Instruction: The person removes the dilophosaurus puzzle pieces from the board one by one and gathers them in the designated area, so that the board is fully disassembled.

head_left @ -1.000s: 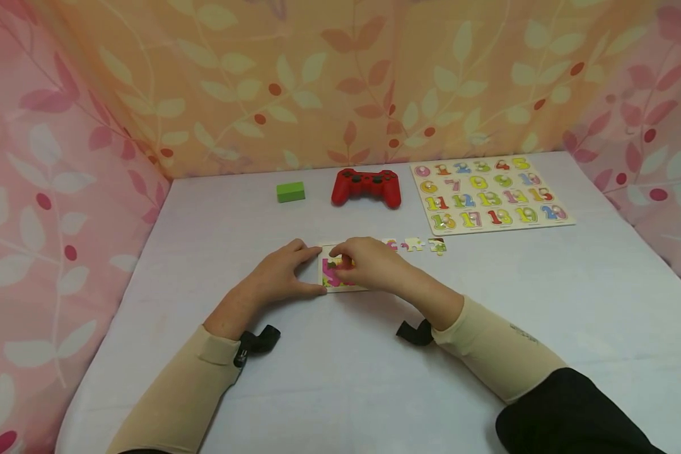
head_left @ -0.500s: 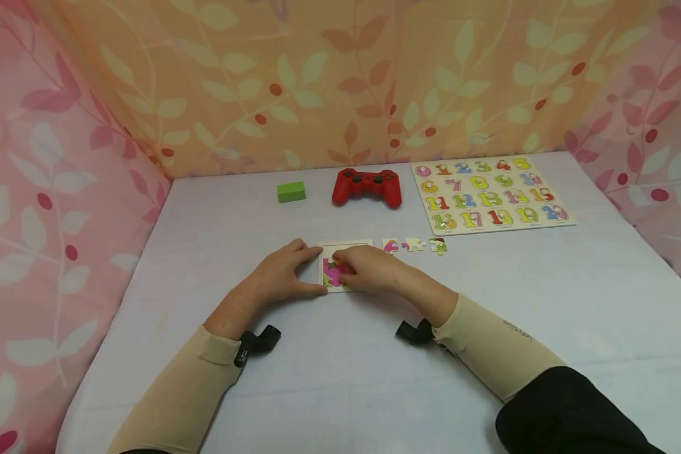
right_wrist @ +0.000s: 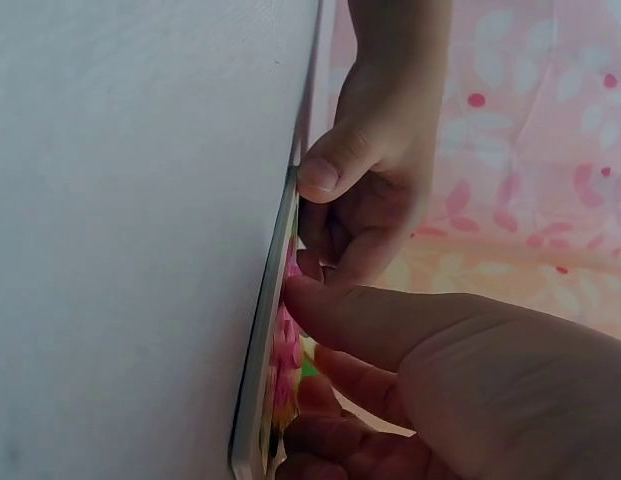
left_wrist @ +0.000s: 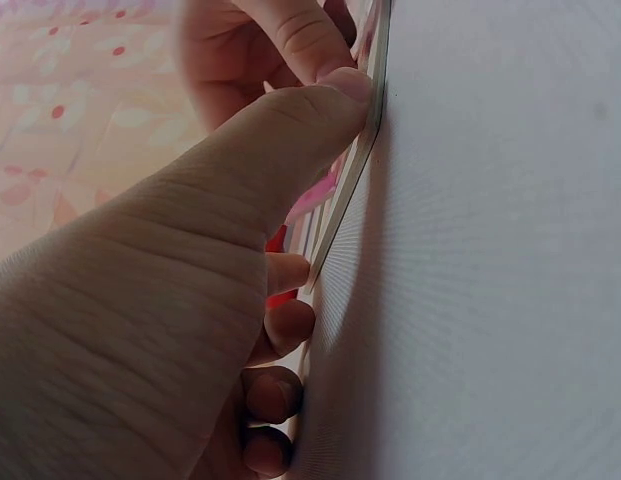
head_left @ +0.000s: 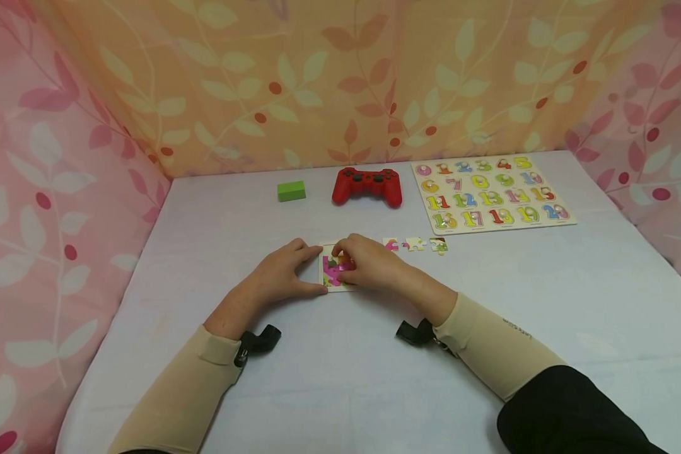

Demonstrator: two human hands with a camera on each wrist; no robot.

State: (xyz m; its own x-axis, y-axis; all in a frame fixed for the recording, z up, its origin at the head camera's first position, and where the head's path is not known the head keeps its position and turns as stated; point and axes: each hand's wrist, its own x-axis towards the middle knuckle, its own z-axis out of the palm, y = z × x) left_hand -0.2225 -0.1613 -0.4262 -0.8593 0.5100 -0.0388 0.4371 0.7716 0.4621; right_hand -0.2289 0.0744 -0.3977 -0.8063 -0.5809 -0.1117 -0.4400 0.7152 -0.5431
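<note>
A small jigsaw puzzle board (head_left: 321, 270) with a pale frame lies mid-table, its pink and green pieces (head_left: 330, 272) partly covered. My left hand (head_left: 280, 271) holds the board's left end, thumb at the near corner and index finger at the far one. Over the board's right part arches my right hand (head_left: 374, 261), index finger and thumb set apart. In the right wrist view its thumb touches the pink pieces (right_wrist: 290, 345) and the other fingers curl behind; I cannot tell whether they pinch a piece. Loose jigsaw pieces (head_left: 414, 244) lie in a row beyond the right hand.
Farther back are a green block (head_left: 291, 191), a red game controller (head_left: 367, 187) and, to the right, a number puzzle board (head_left: 494, 195). Floral curtains (head_left: 295, 82) enclose the white table (head_left: 340, 378) at the back and sides.
My right hand moved down onto the board half a second ago and has since lifted its knuckles slightly, index finger shifting away from the thumb. The left hand and board stay still.
</note>
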